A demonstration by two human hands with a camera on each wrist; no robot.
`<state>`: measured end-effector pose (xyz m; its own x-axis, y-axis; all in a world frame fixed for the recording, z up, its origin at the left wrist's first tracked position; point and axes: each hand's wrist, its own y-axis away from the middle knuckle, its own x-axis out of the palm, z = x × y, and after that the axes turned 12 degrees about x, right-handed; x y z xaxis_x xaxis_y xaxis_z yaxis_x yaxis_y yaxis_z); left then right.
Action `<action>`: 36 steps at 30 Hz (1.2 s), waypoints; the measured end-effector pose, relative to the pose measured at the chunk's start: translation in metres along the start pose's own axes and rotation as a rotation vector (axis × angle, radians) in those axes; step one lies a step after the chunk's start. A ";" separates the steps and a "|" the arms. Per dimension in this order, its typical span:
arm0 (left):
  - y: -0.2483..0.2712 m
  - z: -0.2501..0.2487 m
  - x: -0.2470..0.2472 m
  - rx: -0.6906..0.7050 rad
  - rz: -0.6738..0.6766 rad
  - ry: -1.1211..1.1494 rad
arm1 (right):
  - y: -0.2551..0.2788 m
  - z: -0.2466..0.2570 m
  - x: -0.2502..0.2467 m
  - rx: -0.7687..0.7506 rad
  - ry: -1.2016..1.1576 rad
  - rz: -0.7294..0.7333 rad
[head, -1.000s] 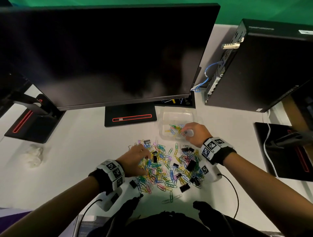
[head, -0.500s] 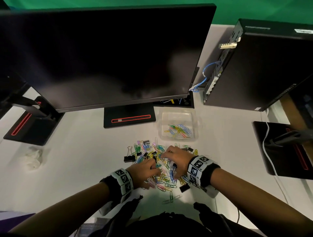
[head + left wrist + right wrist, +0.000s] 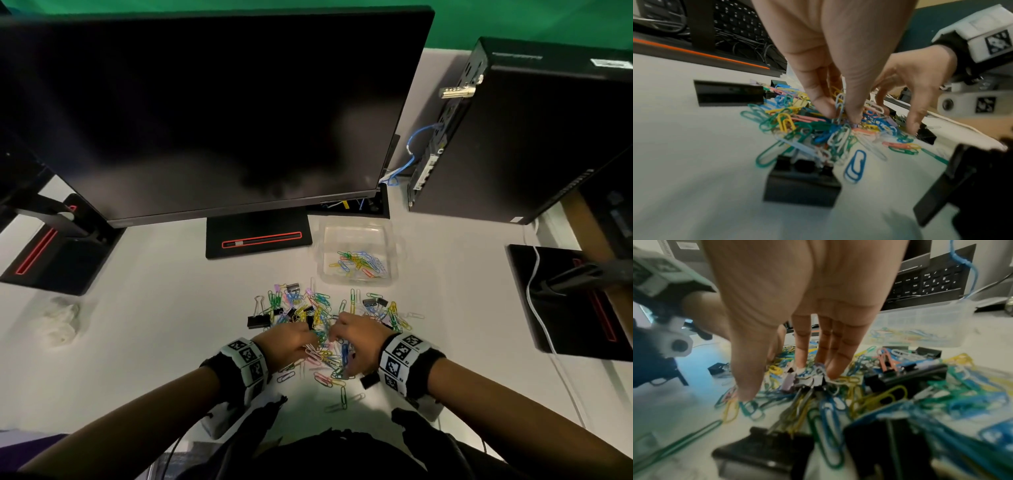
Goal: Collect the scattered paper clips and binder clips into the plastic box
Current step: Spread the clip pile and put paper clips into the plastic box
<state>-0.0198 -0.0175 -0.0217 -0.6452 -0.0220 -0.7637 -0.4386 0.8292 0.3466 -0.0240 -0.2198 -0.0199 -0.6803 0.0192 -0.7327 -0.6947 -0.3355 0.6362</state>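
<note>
A heap of coloured paper clips (image 3: pixel 320 308) and black binder clips (image 3: pixel 258 321) lies on the white desk. Behind it and to the right stands the clear plastic box (image 3: pixel 394 246) with several paper clips inside. My left hand (image 3: pixel 308 342) is on the near part of the heap; its thumb and forefinger pinch a pale blue paper clip (image 3: pixel 839 104). My right hand (image 3: pixel 339 346) is close beside it, its fingers (image 3: pixel 836 363) straight and pressing down on the clips, thumb (image 3: pixel 746 391) spread apart on the desk. A binder clip (image 3: pixel 801 183) lies just before the left wrist.
A large dark monitor (image 3: pixel 212 102) on its stand (image 3: pixel 257 236) rises behind the heap. A black computer case (image 3: pixel 534 130) stands at the right, a keyboard (image 3: pixel 929 283) behind the box. Crumpled plastic (image 3: pixel 58 322) lies at the left, a white cable (image 3: pixel 537 308) at the right.
My right hand left the box and came back to the near side of the heap. My left hand slid right, so both hands now meet over the clips.
</note>
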 end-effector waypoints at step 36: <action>-0.091 0.034 -0.095 -0.320 -0.528 0.654 | -0.009 -0.051 -0.090 0.363 -0.747 -0.490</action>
<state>0.1025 -0.0720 0.0012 -0.4950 -0.7504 -0.4380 -0.8689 0.4284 0.2481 0.0555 -0.2669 0.0285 -0.1812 0.7161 -0.6740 -0.8858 0.1789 0.4282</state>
